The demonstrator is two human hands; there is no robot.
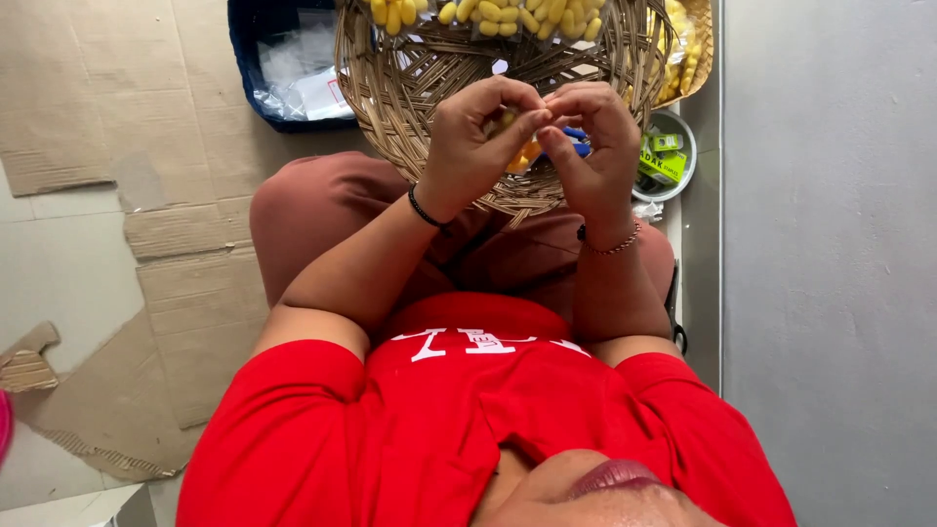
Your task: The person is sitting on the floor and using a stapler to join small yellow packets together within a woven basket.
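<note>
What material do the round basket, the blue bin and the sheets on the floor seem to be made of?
Basket: woven cane or wicker, it seems; tan, matt strands cross with open gaps.
Bin: probably plastic; smooth, dark blue wall with a rounded corner.
Sheets: cardboard; brown, matt, with torn edges that show corrugation.

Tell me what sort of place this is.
Probably a home floor workspace for small hand-packing: flattened cardboard covers the floor, a wicker basket holds yellow pieces, and a blue crate holds clear bags.
</note>
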